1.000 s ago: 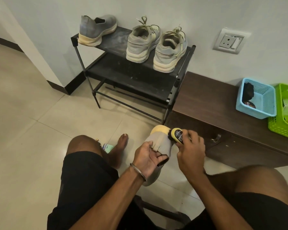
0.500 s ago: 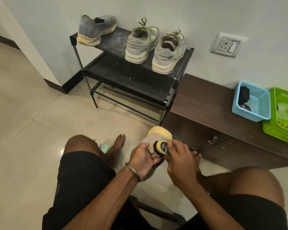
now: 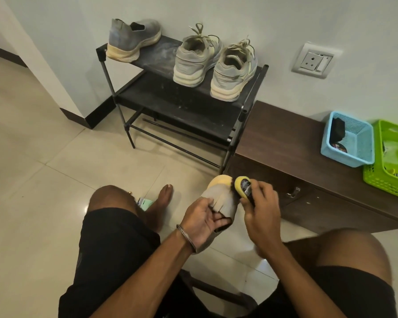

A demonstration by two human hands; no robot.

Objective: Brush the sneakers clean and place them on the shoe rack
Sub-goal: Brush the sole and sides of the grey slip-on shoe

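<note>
The left hand [image 3: 205,222] is gripping a grey sneaker [image 3: 221,200] above the floor, fingers tucked inside. The right hand [image 3: 259,213] is holding a yellow brush [image 3: 244,187] tight against its toe.

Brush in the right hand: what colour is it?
Yellow, with a dark label; brush shows in the head view.

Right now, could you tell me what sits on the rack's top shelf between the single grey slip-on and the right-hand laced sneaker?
The other laced sneaker, heel outward, as the head view shows.
</note>
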